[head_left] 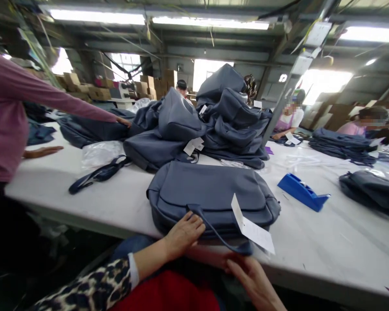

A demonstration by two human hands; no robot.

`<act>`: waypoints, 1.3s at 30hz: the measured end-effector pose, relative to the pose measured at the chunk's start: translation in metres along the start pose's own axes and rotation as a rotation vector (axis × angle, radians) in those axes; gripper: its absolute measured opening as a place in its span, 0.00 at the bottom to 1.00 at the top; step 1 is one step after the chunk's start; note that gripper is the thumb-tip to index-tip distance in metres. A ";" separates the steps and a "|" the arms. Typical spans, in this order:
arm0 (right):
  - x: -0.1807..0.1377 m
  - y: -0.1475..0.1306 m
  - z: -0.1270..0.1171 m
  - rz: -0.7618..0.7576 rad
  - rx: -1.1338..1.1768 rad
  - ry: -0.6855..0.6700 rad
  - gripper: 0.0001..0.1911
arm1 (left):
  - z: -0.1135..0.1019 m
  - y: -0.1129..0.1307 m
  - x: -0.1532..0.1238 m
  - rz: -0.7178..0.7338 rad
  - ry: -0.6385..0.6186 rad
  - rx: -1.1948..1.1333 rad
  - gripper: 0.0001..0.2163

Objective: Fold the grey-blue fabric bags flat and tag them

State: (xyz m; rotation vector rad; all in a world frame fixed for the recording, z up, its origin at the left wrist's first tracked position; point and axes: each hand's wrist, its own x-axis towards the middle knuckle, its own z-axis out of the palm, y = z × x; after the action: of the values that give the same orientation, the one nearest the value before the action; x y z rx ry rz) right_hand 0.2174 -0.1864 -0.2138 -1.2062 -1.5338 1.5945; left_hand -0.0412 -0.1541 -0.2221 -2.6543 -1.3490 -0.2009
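A dark blue-grey bag (210, 185) lies on the white table right in front of me, its front side at the table edge. My left hand (185, 233) rests against its front, fingers curled over the base of the bag's handle (218, 235). That handle droops forward past the table edge. At its lower bend is my right hand (248, 276), fingers bent and partly hidden beneath the strap. A white paper tag (257, 233) hangs from the bag's right front, folded open beside the handle.
Behind the bag rises a heap of similar bags (227, 116). A blue tape dispenser (301, 191) stands to the right. To the left lie a coiled strap (99, 172) and clear plastic (102, 153). A co-worker in a pink sleeve (68, 97) reaches toward the heap; others work farther back.
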 end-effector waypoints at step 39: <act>0.053 -0.035 -0.059 -0.184 0.172 0.209 0.25 | 0.024 0.023 0.135 -0.602 -0.097 -1.866 0.08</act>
State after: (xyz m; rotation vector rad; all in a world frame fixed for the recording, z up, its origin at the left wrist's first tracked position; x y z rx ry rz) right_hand 0.2438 -0.1092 -0.1846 -1.0678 -1.3065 1.4018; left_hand 0.0574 -0.0555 -0.2219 -2.8674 -2.7649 -2.4418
